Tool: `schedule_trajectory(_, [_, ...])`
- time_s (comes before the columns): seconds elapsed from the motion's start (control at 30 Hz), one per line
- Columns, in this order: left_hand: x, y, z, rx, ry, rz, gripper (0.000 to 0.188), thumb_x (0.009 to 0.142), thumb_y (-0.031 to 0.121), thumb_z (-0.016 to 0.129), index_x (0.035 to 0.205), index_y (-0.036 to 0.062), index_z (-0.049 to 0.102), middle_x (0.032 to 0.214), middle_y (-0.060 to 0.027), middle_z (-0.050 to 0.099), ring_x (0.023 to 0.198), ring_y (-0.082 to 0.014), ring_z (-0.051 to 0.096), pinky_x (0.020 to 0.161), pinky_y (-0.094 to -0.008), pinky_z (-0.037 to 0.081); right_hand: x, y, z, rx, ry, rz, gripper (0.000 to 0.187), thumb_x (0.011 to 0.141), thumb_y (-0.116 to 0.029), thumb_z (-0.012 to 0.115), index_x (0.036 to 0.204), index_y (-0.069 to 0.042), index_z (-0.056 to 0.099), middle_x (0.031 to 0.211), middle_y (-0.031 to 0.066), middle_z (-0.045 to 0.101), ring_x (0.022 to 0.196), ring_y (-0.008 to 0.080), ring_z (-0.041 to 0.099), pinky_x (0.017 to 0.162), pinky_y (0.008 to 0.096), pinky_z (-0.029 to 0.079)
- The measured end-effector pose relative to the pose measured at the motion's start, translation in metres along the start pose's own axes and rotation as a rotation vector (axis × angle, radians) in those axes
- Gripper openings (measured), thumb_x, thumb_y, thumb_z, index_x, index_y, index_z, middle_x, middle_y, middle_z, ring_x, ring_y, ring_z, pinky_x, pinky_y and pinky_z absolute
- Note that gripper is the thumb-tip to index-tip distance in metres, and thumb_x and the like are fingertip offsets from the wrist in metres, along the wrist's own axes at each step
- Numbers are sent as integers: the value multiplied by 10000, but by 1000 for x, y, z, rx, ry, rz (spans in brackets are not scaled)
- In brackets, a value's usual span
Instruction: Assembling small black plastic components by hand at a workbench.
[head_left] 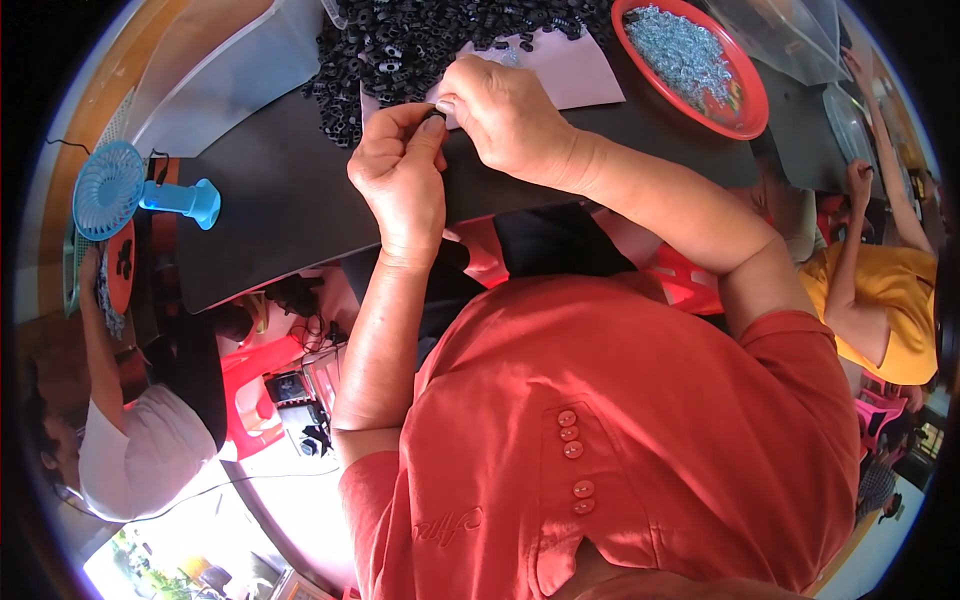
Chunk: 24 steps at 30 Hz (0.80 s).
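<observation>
My left hand is closed in a pinch, a small black plastic part between thumb and fingertips. Right against it, my right hand is closed too, its thumb and forefinger meeting at that part; whatever they pinch is too small to make out. Both hands are above the dark table, near a big heap of small black plastic parts. Partly under the heap lies a pale pink sheet. A red bowl to the right holds many small clear, bluish pieces.
A blue fan rests at the left end of the dark table. Translucent bins stand at the far left and far right. One person in white sits on the left, another in yellow on the right.
</observation>
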<state>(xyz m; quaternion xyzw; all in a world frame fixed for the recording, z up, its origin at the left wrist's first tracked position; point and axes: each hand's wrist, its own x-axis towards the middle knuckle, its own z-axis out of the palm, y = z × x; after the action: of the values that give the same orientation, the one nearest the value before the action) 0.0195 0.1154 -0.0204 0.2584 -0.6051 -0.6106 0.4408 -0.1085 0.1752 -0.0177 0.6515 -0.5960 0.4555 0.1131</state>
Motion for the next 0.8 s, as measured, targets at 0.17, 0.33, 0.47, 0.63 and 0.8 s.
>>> schedule_trajectory(0.17, [0, -7, 0, 120, 31, 110, 39, 835, -47, 645, 870, -29, 642, 713, -36, 625, 534, -52, 489, 485, -195, 392, -1, -1, 3, -48, 21, -43, 160, 751, -58, 635, 809, -25, 489, 719, 133, 564, 653, 344, 596, 580, 424, 485])
schedule_trajectory(0.33, [4, 8, 1, -58, 9, -97, 49, 846, -27, 641, 892, -43, 649, 693, -49, 626, 514, -62, 498, 450, -202, 376, 1, 5, -3, 249, -28, 85, 152, 849, -26, 637, 980, -18, 561, 733, 99, 579, 660, 240, 609, 596, 333, 478])
schedule_trajectory(0.47, [8, 3, -5, -314, 1, -135, 94, 874, -3, 617, 936, -73, 629, 709, -94, 639, 499, -109, 523, 437, -215, 388, 5, 2, -8, 202, 11, 61, 224, 843, -92, 678, 1034, -35, 575, 819, 79, 583, 714, 186, 602, 648, 289, 489])
schedule_trajectory(0.63, [6, 9, 1, -344, 5, -148, 105, 877, -11, 620, 955, -80, 629, 796, -109, 656, 561, -131, 564, 497, -238, 462, 8, -4, -9, -52, 66, -89, 411, 635, -38, 746, 1011, -55, 582, 879, 80, 578, 765, 266, 616, 643, 348, 509])
schedule_trajectory(0.8, [5, 10, 4, -250, -18, -149, 106, 873, -8, 630, 940, -91, 634, 786, -109, 658, 606, -144, 603, 551, -240, 501, 7, 2, -10, -220, 136, -233, 316, 633, -115, 740, 902, -57, 584, 854, 60, 570, 750, 262, 609, 637, 369, 507])
